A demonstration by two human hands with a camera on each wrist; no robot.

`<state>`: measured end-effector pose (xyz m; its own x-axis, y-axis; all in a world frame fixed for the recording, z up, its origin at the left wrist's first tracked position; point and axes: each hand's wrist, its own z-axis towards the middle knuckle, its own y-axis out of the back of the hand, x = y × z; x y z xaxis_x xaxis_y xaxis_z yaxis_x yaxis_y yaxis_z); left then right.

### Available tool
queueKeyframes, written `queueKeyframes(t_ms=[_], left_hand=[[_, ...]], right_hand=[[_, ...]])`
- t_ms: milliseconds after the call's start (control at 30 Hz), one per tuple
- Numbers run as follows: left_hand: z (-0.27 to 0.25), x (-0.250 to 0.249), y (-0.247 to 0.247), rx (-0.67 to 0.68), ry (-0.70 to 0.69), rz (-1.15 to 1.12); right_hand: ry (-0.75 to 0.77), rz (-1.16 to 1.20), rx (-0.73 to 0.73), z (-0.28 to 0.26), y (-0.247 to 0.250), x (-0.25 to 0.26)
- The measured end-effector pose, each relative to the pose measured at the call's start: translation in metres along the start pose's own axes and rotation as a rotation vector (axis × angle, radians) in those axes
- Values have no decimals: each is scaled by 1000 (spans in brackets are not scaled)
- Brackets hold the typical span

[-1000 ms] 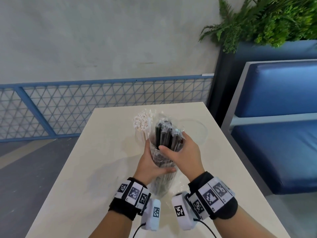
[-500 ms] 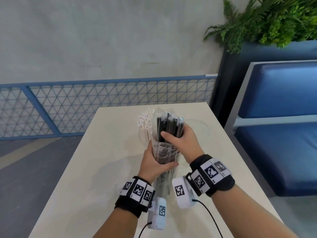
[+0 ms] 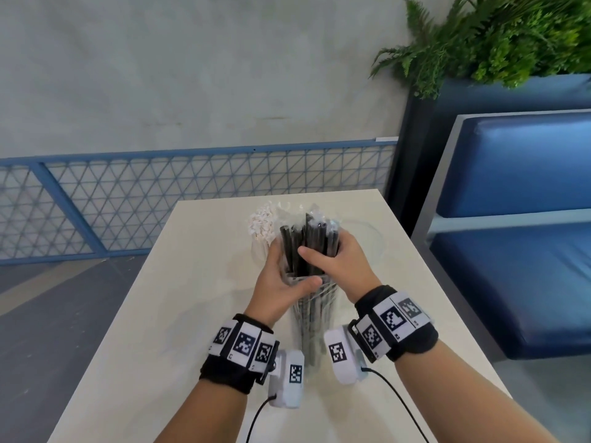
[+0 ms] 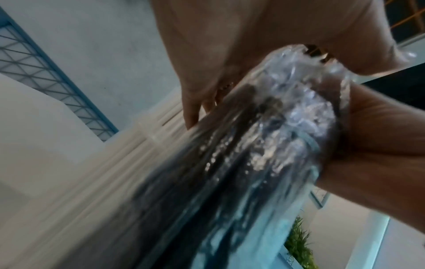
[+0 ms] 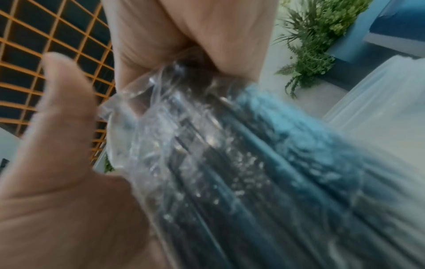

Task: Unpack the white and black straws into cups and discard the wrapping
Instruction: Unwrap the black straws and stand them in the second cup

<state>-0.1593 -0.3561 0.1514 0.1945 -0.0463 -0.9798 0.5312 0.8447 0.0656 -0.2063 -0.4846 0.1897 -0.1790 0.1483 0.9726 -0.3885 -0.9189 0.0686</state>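
Note:
A bundle of black straws (image 3: 305, 241) stands upright in clear plastic wrapping (image 3: 315, 321) over the middle of the table. My left hand (image 3: 287, 276) grips the wrapping around its middle. Just above it, my right hand (image 3: 329, 255) grips the upper part of the black straws, where crinkled film still shows around the tips. White straws (image 3: 260, 223) stand in a cup behind my left hand. A clear empty cup (image 3: 371, 238) stands behind my right hand. Both wrist views are blurred and show the wrapped black straws (image 4: 264, 145) (image 5: 230, 163) inside curled fingers.
The cream table (image 3: 166, 314) has its right edge beside a blue cushioned bench (image 3: 511, 266). A blue mesh railing (image 3: 160, 193) runs behind the table, and a planter with ferns (image 3: 495, 43) stands at the back right. Wrist camera cables hang near the front.
Both hands have shifted forward and up along the bundle. My right hand now sits higher on the black straws, and more bare straw shows above my left hand.

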Motion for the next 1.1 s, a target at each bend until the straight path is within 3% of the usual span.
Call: queueKeyframes(t_ms=[133, 400, 633, 733, 900, 1100], left_hand=[[4, -6, 3, 10, 29, 18], [5, 12, 8, -23, 48, 12], [5, 13, 7, 3, 56, 9], [6, 16, 7, -13, 73, -8], [11, 20, 10, -81, 72, 48], [12, 20, 11, -179, 59, 68]], right_hand=[[30, 39, 35, 1, -2, 12], [165, 259, -140, 12, 21, 50], [86, -26, -79, -3, 18, 25], [142, 61, -224, 4, 26, 39], [143, 441, -465, 31, 64, 61], [170, 626, -713, 45, 100, 68]])
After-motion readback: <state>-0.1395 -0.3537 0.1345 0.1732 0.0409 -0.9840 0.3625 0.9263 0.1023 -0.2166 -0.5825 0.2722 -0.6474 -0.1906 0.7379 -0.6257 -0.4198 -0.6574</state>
